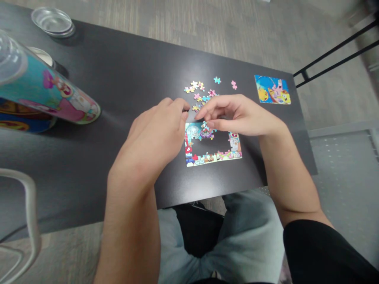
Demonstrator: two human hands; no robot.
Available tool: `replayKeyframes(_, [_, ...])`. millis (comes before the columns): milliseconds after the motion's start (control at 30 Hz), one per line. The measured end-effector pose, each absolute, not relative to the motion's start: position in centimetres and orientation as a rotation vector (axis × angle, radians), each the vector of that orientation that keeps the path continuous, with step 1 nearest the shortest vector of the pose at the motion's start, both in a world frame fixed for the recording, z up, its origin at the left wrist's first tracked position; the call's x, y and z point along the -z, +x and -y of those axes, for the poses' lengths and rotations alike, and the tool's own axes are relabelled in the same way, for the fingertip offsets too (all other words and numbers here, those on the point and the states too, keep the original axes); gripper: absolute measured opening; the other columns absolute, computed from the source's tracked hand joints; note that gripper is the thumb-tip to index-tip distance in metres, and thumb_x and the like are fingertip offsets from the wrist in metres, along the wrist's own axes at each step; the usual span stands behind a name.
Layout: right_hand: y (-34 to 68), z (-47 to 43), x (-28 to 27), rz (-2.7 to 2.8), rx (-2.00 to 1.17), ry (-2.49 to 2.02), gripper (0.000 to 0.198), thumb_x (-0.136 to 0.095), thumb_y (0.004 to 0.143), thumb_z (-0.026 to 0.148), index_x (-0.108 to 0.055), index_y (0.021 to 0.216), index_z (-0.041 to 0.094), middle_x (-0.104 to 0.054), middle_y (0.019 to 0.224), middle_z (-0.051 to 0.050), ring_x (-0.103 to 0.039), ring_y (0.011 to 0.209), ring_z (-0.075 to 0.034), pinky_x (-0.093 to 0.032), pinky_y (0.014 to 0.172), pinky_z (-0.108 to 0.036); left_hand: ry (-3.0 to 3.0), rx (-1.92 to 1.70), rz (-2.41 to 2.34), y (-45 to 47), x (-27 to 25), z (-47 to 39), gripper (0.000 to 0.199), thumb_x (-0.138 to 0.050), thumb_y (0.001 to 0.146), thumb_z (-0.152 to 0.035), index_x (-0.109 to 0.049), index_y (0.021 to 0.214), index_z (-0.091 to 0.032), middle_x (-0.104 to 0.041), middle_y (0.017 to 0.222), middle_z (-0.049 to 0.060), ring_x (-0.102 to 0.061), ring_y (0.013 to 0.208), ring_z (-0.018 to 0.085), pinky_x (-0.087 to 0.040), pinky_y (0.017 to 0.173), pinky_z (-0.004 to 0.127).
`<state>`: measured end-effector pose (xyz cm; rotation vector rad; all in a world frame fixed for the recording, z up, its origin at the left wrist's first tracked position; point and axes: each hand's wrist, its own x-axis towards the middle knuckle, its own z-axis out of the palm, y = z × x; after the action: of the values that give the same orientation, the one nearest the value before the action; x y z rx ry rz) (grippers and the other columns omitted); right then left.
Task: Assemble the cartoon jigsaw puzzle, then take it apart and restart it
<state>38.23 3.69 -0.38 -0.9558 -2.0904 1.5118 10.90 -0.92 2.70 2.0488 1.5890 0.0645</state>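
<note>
Beyond the puzzle border, loose pieces, probably light, stiff card, suit edge-pinching; right hand above it, digits apart; left hand beside it, closure indeterminable.

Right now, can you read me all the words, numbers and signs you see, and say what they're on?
There are none that I can read.
Cartoon tube: only pictures can be made out.
Picture card: no readable words.
Part-built puzzle and loose pieces: too small and blurred to tell.
</note>
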Motion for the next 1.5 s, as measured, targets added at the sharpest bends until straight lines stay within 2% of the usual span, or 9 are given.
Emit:
replayKeyframes(167, [38.0,-3.5,0.5,2.147,-1.497,-0.826,0.014,-0.096,0.116,0.034,-0.092,0.123,0.022,-0.091,0.104,-0.004,-0.078,0.091,-0.019,-0.063,0.084,-0.035,2.065,-0.14,-1.557,10.7,-2.0,0.8,0.057,-0.043,0.13,-0.031,-0.081,0.172,-0.026,-0.084,0.159,0.017,-0.08,0.152,0.042,-0.063,0.134,0.055])
replayKeyframes(400, [37.3,-3.1,1.0,2.115,-1.507,-0.926,0.029,-0.109,0.104,0.04,-0.083,0.108,0.027,-0.088,0.098,-0.001,-0.074,0.085,-0.021,-0.066,0.085,-0.04,2.056,-0.174,-1.553,10.8,-2.3,1.0,0.054,-0.046,0.13,-0.031,-0.083,0.168,-0.02,-0.084,0.16,0.021,-0.081,0.152,0.049,-0.063,0.135,0.065])
replayKeyframes(500, [37.1,-2.9,0.7,2.15,-1.461,-0.796,0.016,-0.1,0.108,0.029,-0.089,0.119,0.025,-0.09,0.1,0.0,-0.077,0.086,-0.018,-0.063,0.083,-0.036,2.049,-0.166,-1.545,10.9,-2.3,1.0,0.051,-0.048,0.131,-0.03,-0.085,0.165,-0.021,-0.085,0.159,0.021,-0.083,0.149,0.048,-0.065,0.132,0.062])
replayKeyframes(567, [37.0,-2.8,0.2,2.199,-1.443,-0.747,0.017,-0.092,0.11,0.024,-0.093,0.128,0.024,-0.092,0.104,-0.001,-0.079,0.09,-0.018,-0.065,0.086,-0.036,2.052,-0.171,-1.537,10.8,-2.3,0.9,0.049,-0.048,0.132,-0.031,-0.086,0.162,-0.021,-0.086,0.159,0.02,-0.084,0.148,0.046,-0.065,0.132,0.06])
replayKeyframes(700, [36.8,-2.4,-0.8,2.208,-1.492,-0.854,0.005,-0.095,0.11,0.025,-0.092,0.113,0.025,-0.093,0.102,-0.001,-0.08,0.09,-0.02,-0.071,0.093,-0.038,2.046,-0.155,-1.539,10.8,-2.4,0.8,0.05,-0.048,0.133,-0.033,-0.084,0.166,-0.022,-0.085,0.163,0.02,-0.084,0.148,0.046,-0.064,0.133,0.061])
replayKeyframes(933, [36.4,-1.7,-1.2,2.154,-1.553,-0.937,0.015,-0.1,0.107,0.025,-0.086,0.101,0.025,-0.089,0.098,0.0,-0.078,0.086,-0.019,-0.067,0.087,-0.04,2.02,-0.11,-1.568,10.9,-2.7,0.9,0.05,-0.051,0.133,-0.042,-0.082,0.17,-0.031,-0.084,0.166,0.013,-0.081,0.147,0.043,-0.065,0.13,0.058])
replayKeyframes(1133, [35.4,-0.9,-2.9,2.187,-1.582,-1.149,0.02,-0.105,0.095,0.019,-0.091,0.099,0.032,-0.086,0.089,0.001,-0.078,0.082,-0.024,-0.068,0.083,-0.046,2.028,-0.112,-1.565,10.7,-2.6,0.9,0.053,-0.054,0.128,-0.045,-0.078,0.173,-0.029,-0.084,0.162,0.014,-0.082,0.143,0.043,-0.065,0.123,0.06])
replayKeyframes(1367, [34.3,0.1,-2.6,2.304,-1.478,-1.105,0.02,-0.09,0.096,0.011,-0.081,0.09,0.029,-0.075,0.074,0.007,-0.066,0.065,-0.017,-0.058,0.07,-0.039,2.021,-0.196,-1.505,10.0,-2.1,0.9,0.063,-0.068,0.112,-0.027,-0.077,0.174,-0.024,-0.084,0.163,0.014,-0.083,0.141,0.043,-0.065,0.125,0.062])
replayKeyframes(1500, [33.9,0.3,-2.4,2.343,-1.431,-1.174,0.02,-0.089,0.095,0.009,-0.081,0.091,0.027,-0.073,0.073,0.006,-0.07,0.07,-0.018,-0.058,0.074,-0.037,1.987,-0.165,-1.534,9.9,-2.0,0.6,0.071,-0.073,0.105,-0.027,-0.077,0.176,-0.035,-0.086,0.163,0.008,-0.082,0.141,0.043,-0.066,0.129,0.066])
